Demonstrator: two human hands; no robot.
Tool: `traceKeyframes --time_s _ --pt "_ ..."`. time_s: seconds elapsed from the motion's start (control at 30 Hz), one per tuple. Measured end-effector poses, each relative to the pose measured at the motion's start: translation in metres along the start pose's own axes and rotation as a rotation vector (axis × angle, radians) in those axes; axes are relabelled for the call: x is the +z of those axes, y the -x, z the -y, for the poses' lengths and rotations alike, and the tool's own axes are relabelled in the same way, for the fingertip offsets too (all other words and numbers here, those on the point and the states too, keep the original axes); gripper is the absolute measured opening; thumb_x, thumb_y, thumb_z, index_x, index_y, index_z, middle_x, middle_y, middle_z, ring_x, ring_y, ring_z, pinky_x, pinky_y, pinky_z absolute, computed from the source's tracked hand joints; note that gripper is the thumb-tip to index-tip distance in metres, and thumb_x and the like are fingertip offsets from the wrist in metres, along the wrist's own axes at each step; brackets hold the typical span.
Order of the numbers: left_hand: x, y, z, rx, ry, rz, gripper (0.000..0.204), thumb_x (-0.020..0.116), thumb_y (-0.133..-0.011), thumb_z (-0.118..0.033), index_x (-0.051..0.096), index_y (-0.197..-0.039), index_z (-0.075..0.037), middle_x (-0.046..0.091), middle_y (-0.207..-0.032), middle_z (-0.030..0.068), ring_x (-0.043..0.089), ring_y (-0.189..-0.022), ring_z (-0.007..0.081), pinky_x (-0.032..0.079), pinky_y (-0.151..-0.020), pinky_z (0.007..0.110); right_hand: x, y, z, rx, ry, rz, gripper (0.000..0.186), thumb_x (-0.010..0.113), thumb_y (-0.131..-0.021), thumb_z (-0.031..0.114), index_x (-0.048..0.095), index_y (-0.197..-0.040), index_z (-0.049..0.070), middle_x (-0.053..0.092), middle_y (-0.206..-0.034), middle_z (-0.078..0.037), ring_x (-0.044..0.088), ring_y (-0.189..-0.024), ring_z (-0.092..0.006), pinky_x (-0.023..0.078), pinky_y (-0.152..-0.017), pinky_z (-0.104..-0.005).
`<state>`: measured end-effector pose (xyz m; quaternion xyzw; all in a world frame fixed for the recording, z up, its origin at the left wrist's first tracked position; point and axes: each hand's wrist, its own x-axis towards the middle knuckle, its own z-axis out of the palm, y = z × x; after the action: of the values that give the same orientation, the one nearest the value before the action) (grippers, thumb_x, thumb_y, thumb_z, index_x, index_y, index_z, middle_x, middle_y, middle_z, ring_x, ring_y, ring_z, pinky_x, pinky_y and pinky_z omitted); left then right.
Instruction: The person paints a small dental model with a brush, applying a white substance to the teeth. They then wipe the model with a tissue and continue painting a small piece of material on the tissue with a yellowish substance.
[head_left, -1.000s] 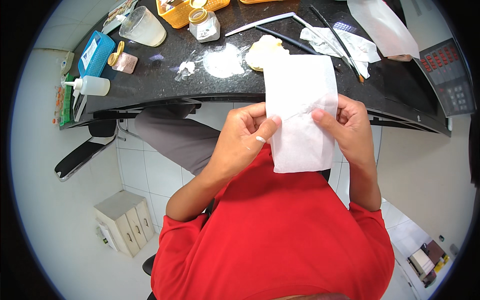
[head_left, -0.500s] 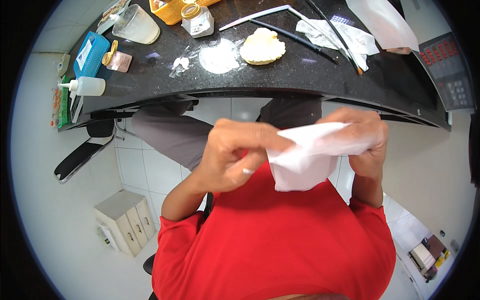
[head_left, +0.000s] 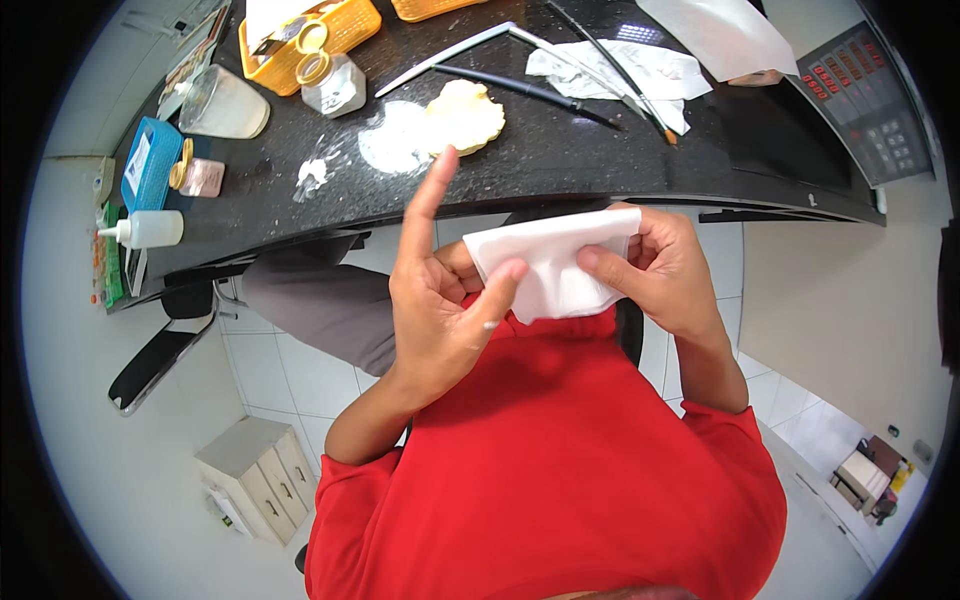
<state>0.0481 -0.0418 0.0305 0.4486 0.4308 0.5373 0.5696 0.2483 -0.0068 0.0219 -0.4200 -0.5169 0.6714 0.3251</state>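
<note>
A folded white tissue (head_left: 550, 262) is stretched between my hands, above my lap and just off the near table edge. My left hand (head_left: 430, 300) grips its left side, thumb in front and fingers partly hidden behind. The left index finger points up, and a white smear marks the thumb. My right hand (head_left: 665, 275) pinches the tissue's right side, its thumb pressed on the front face. Beyond the hands, a pale yellow crumbly lump (head_left: 468, 115) lies on the black table (head_left: 420, 185), beside a patch of white powder (head_left: 393, 140).
Left on the table are a squeeze bottle (head_left: 155, 229), a blue basket (head_left: 153, 165), a small pink-filled jar (head_left: 203, 178), a clear cup (head_left: 225, 103) and an open jar (head_left: 335, 88). Right are thin tools (head_left: 530, 92), a crumpled tissue (head_left: 675, 75) and a device with red digits (head_left: 860, 100).
The tissue has been opened flatter and raised toward the table edge. My left index finger has lifted off it and now points up. The view has shifted slightly.
</note>
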Motion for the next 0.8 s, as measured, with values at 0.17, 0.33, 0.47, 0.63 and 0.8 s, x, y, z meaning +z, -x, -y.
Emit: traceKeyframes --time_s 0.17,0.33,0.47,0.63,0.8 --pt "-0.016 -0.015 0.011 -0.289 0.056 0.312 0.037 0.06 -0.09 -0.012 0.052 -0.12 0.006 0.066 -0.089 0.0096 0.059 -0.08 0.0087 0.047 -0.07 0.021 -0.019 -0.006 0.021 -0.223 0.543 0.123 0.025 0.068 -0.077 0.009 0.063 -0.098 -0.003 0.065 -0.081 -0.008 0.062 -0.071 -0.0117 0.048 -0.065 -0.0236" --pt "-0.001 -0.023 0.017 -0.249 -0.001 0.18 0.025 0.06 -0.091 -0.017 0.066 -0.096 0.007 0.066 -0.081 0.0052 0.056 -0.071 0.0045 0.045 -0.062 0.02 -0.019 -0.015 0.027 -0.193 0.162 -0.03 0.034 0.068 -0.082 0.016 0.06 -0.109 -0.002 0.066 -0.096 -0.009 0.063 -0.085 -0.0121 0.049 -0.072 -0.0242" --pt "0.015 -0.026 0.024 -0.169 0.116 -0.011 0.025 0.057 -0.093 -0.017 0.066 -0.093 0.007 0.065 -0.076 0.0038 0.055 -0.069 0.0039 0.044 -0.06 0.02 -0.023 -0.013 0.018 -0.105 -0.099 -0.011 0.032 0.064 -0.086 0.013 0.058 -0.11 -0.007 0.066 -0.095 -0.01 0.063 -0.087 -0.0127 0.051 -0.076 -0.0255" --pt "0.018 -0.034 0.02 -0.17 0.052 0.012 0.023 0.054 -0.093 -0.013 0.065 -0.089 0.007 0.061 -0.07 0.0006 0.049 -0.063 0.0021 0.038 -0.055 0.019 -0.03 -0.017 0.023 -0.022 -0.075 -0.026 0.029 0.062 -0.086 0.009 0.058 -0.11 -0.007 0.067 -0.093 -0.01 0.063 -0.084 -0.0112 0.051 -0.074 -0.0246" --pt "0.016 -0.038 0.018 -0.139 -0.058 0.032 0.023 0.054 -0.093 -0.012 0.065 -0.089 0.007 0.059 -0.068 -0.0013 0.045 -0.061 0.0012 0.035 -0.052 0.019 -0.032 -0.02 0.026 -0.044 -0.035 -0.006 0.026 0.063 -0.087 0.01 0.059 -0.107 -0.006 0.067 -0.091 -0.01 0.063 -0.084 -0.0105 0.05 -0.072 -0.0236"
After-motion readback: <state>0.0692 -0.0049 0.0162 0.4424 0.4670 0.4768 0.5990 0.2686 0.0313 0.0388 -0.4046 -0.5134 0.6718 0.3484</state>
